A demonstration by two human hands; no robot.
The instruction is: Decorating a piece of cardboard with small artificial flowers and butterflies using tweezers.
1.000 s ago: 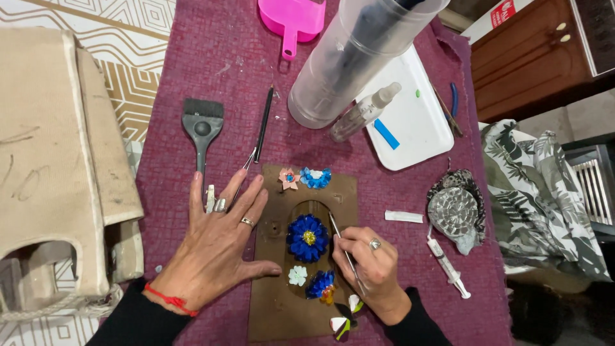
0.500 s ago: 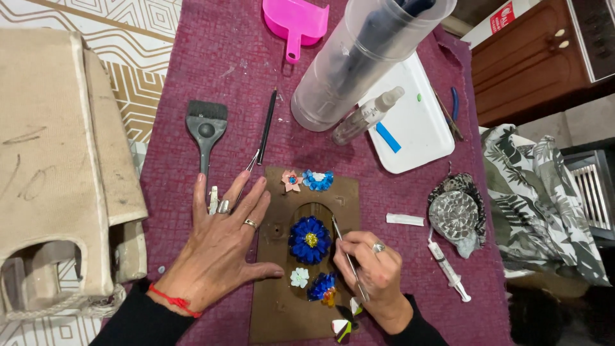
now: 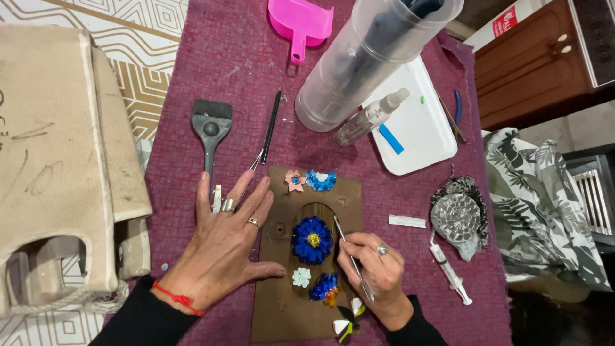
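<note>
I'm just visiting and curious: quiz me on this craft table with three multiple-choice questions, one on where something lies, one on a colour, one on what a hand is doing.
1. Where does the syringe lie?
A. on the white tray
B. on the purple cloth, right of the brown board
C. inside the clear cylinder

2. What colour is the largest flower on the board?
A. dark blue with a yellow centre
B. red
C. all white

3. What is the left hand doing?
A. gripping the brush
B. lifted in the air
C. lying flat, fingers spread

Answers:
1 B: the syringe rests on the purple cloth, right of the brown board.
2 A: the largest flower is dark blue with a yellow middle.
3 C: the left hand lies open beside the board, while the right hand holds a thin metal tool.
</note>
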